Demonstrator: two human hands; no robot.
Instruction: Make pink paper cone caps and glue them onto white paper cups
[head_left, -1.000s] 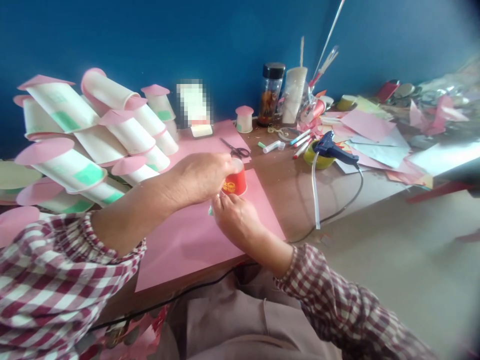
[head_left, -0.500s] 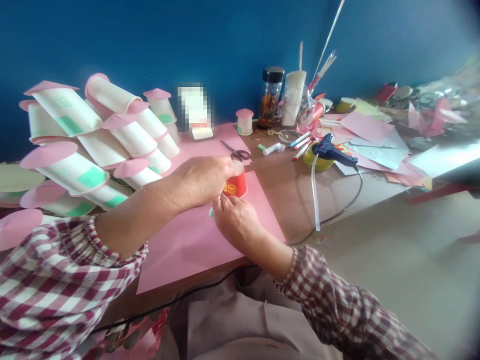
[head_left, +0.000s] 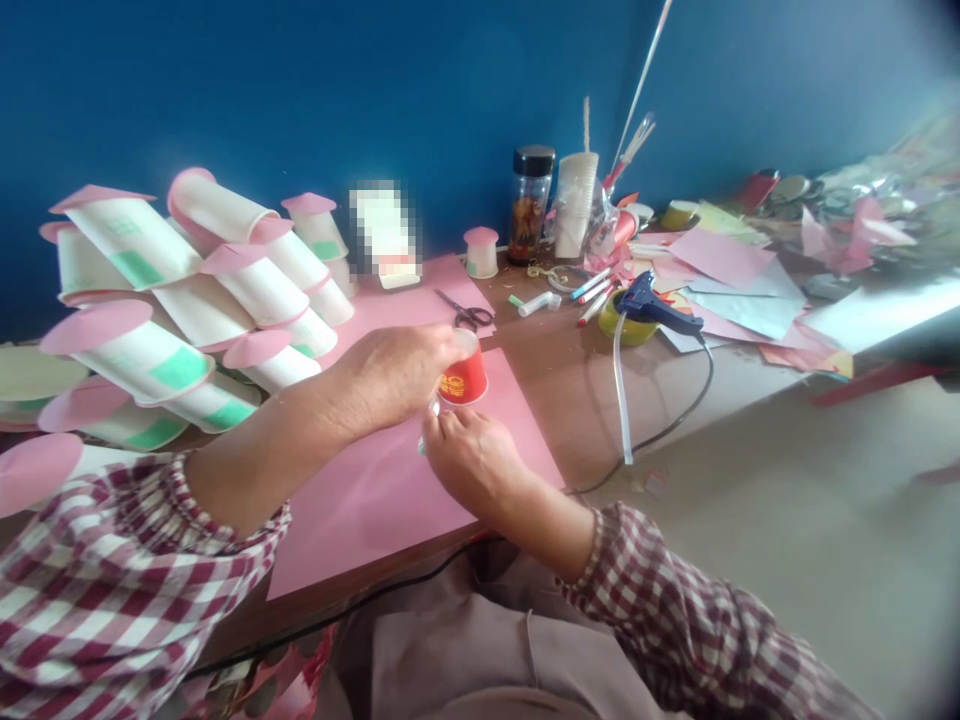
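A red paper cup (head_left: pixel 463 378) with yellow lettering is upside down over the pink sheet (head_left: pixel 360 505). My left hand (head_left: pixel 409 370) is closed around its left side and top. Just below the cup, my right hand (head_left: pixel 471 450) is closed in a pinch. A small white and green thing (head_left: pixel 423 446) pokes out at its fingertips, mostly hidden, so its kind is unclear. Behind the cup lie black-handled scissors (head_left: pixel 471 315).
At left, several white paper-cup towers (head_left: pixel 247 285) with pink roofs are stacked. A blue glue gun (head_left: pixel 660 305) rests on a tape roll (head_left: pixel 611 318). Markers (head_left: pixel 594 298), a jar (head_left: pixel 531 210), stacked cups (head_left: pixel 576 205) and paper scraps (head_left: pixel 720 255) stand or lie at the back right.
My right hand has come slightly away from the cup, and a white end now shows between them. My left hand keeps its hold. The whole view has shifted a little.
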